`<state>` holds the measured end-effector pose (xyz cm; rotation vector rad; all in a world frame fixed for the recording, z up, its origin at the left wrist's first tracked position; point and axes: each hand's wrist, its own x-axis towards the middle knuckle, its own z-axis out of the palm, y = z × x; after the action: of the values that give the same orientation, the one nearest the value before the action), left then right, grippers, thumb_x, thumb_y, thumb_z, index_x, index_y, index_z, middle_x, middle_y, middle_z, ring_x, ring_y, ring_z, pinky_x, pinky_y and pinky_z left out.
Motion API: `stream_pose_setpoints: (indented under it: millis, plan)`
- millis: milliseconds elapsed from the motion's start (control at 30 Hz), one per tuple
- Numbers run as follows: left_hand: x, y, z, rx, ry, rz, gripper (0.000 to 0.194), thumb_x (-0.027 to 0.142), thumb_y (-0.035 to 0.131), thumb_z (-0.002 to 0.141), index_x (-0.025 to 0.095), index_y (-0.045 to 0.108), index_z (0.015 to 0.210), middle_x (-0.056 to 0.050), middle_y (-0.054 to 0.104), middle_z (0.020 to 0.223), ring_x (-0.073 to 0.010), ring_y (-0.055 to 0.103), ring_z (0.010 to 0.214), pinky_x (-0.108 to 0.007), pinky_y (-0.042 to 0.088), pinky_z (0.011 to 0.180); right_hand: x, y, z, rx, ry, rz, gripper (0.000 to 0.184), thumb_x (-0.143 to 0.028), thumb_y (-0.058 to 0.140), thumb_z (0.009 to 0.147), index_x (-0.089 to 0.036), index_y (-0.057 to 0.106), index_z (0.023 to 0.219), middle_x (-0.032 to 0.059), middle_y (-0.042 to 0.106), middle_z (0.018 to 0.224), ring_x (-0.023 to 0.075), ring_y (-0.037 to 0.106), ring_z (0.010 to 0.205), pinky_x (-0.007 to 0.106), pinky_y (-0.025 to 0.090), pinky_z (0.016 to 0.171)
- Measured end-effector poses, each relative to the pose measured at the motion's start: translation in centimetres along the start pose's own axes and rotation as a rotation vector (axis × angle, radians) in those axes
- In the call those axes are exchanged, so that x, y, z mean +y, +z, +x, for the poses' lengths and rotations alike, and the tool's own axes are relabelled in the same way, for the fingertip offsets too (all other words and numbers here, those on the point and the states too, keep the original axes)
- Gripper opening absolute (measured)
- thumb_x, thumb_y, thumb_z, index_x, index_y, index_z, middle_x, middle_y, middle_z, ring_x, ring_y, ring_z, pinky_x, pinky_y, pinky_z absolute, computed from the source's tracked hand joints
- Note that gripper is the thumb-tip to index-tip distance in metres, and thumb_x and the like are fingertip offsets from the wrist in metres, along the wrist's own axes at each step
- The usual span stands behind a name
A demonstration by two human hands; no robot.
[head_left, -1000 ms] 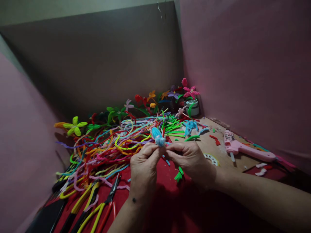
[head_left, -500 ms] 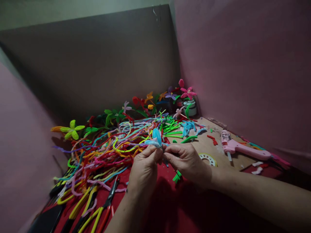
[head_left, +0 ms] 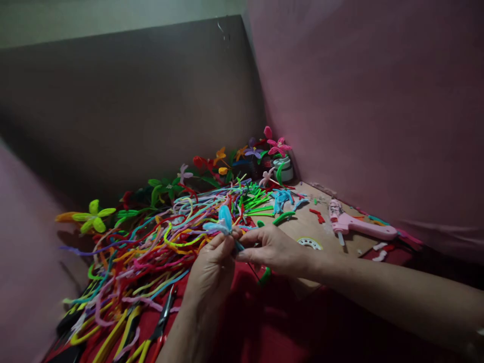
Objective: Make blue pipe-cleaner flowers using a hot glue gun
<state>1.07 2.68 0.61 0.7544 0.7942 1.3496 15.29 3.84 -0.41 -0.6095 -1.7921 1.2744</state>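
A light-blue pipe-cleaner flower (head_left: 225, 218) stands up from between my two hands, its fuzzy petals spread to the top and left. My left hand (head_left: 214, 262) is closed in a pinch around the flower's base. From the right, my right hand (head_left: 278, 249) pinches at the same base, beside a blue petal (head_left: 239, 246) low between the fingertips. A thin dark stem runs down below my right hand, near a green leaf piece (head_left: 265, 276). My fingers hide the joint of petals and stem.
A heap of colourful pipe cleaners (head_left: 151, 257) covers the left and middle. Scissors (head_left: 164, 315) and yellow-handled pliers (head_left: 117, 333) lie at front left. To the right are a pink glue gun (head_left: 359, 226) and a tape roll (head_left: 310, 244). Finished flowers (head_left: 94, 217) line the back.
The whole view has shifted, so most things appear farther left. My right fingers have moved slightly lower at the flower's base, and a blue petal now shows between the hands.
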Motion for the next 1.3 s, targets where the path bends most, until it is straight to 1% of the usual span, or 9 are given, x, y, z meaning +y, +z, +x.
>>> stream_pose_setpoints:
  millis: [100, 267, 333, 467, 600, 700, 900, 1067, 1300]
  plan:
    - [0.1, -0.4, 0.4, 0.027, 0.055, -0.011, 0.028, 0.022, 0.083, 0.049, 0.008, 0.069, 0.069, -0.006, 0.068, 0.07, -0.0139, 0.062, 0.068, -0.021, 0.051, 0.066, -1.0, -2.2, 0.5, 0.014, 0.004, -0.269, 0.015, -0.012, 0.055, 0.072, -0.014, 0.069, 0.075, -0.0023, 0.059, 0.063, 0.0091, 0.051, 0.06, 0.02, 0.04, 0.057]
    - [0.3, 0.0, 0.2, 0.078, 0.013, -0.012, 0.012, 0.016, 0.075, 0.061, 0.009, 0.066, 0.064, -0.004, 0.064, 0.061, -0.0135, 0.061, 0.056, -0.025, 0.052, 0.056, -2.5, -10.0, 2.3, 0.213, 0.216, -0.937, 0.021, -0.011, 0.051, 0.073, -0.014, 0.072, 0.076, 0.0047, 0.067, 0.071, 0.0132, 0.058, 0.062, 0.023, 0.039, 0.057]
    - [0.4, 0.2, 0.0, 0.077, -0.009, 0.009, 0.009, 0.014, 0.071, 0.065, 0.009, 0.065, 0.063, -0.005, 0.063, 0.059, -0.0136, 0.06, 0.053, -0.025, 0.051, 0.052, -2.2, -12.8, 2.7, 0.155, 0.344, -1.253, 0.023, -0.011, 0.051, 0.072, -0.017, 0.071, 0.08, 0.006, 0.068, 0.075, 0.0148, 0.059, 0.063, 0.024, 0.037, 0.056]
    - [0.5, 0.4, -0.2, 0.069, -0.006, 0.017, 0.006, 0.012, 0.068, 0.068, 0.008, 0.064, 0.066, -0.004, 0.062, 0.059, -0.0131, 0.059, 0.052, -0.024, 0.051, 0.052, -0.1, -14.8, 2.6, 0.05, 0.451, -1.348, 0.02, -0.008, 0.06, 0.062, -0.015, 0.072, 0.076, 0.0103, 0.068, 0.073, 0.0196, 0.061, 0.064, 0.025, 0.036, 0.054]
    - [0.5, 0.2, 0.0, 0.078, -0.018, 0.008, 0.004, 0.01, 0.066, 0.069, 0.008, 0.063, 0.067, -0.004, 0.061, 0.059, -0.0124, 0.059, 0.052, -0.023, 0.05, 0.052, 1.7, -14.4, 2.3, 0.026, 0.42, -1.403, 0.018, -0.009, 0.06, 0.063, -0.015, 0.072, 0.076, 0.0122, 0.068, 0.083, 0.0212, 0.062, 0.072, 0.025, 0.036, 0.056]
    - [0.5, 0.2, 0.1, 0.079, -0.015, -0.001, 0.004, 0.01, 0.066, 0.069, 0.008, 0.063, 0.068, -0.005, 0.061, 0.06, -0.0125, 0.06, 0.053, -0.023, 0.05, 0.054, 1.2, -14.4, 2.3, 0.092, 0.363, -1.454, 0.016, -0.016, 0.056, 0.071, -0.013, 0.071, 0.079, 0.0152, 0.065, 0.092, 0.0231, 0.06, 0.081, 0.026, 0.037, 0.057]
    - [0.1, 0.4, -0.2, 0.014, -0.036, -0.027, 0.009, 0.015, 0.07, 0.066, 0.009, 0.064, 0.068, -0.003, 0.062, 0.062, -0.0122, 0.06, 0.056, -0.024, 0.051, 0.056, -2.2, -13.6, 0.8, 0.297, -0.081, -1.568, 0.034, -0.028, 0.036, 0.09, -0.02, 0.07, 0.09, 0.0094, 0.066, 0.085, 0.0208, 0.057, 0.086, 0.031, 0.04, 0.073]
    - [-0.6, 0.6, -0.7, -0.085, -0.033, -0.037, 0.017, 0.023, 0.075, 0.063, 0.01, 0.067, 0.071, -0.008, 0.068, 0.078, -0.0183, 0.063, 0.075, -0.03, 0.051, 0.068, -2.2, -9.1, -0.9, 0.525, -0.53, -1.093, 0.025, -0.024, 0.045, 0.087, -0.018, 0.069, 0.091, 0.0066, 0.071, 0.089, 0.0156, 0.063, 0.081, 0.029, 0.048, 0.077]
    - [-0.9, 1.2, -1.4, -0.231, -0.019, -0.014, 0.025, 0.023, 0.077, 0.059, 0.011, 0.07, 0.08, -0.008, 0.069, 0.085, -0.0192, 0.063, 0.084, -0.03, 0.046, 0.08, -1.1, -3.3, -1.7, 0.43, -0.504, -0.565, 0.032, -0.016, 0.048, 0.084, -0.021, 0.061, 0.113, 0.0046, 0.067, 0.107, 0.0171, 0.063, 0.096, 0.033, 0.051, 0.086]
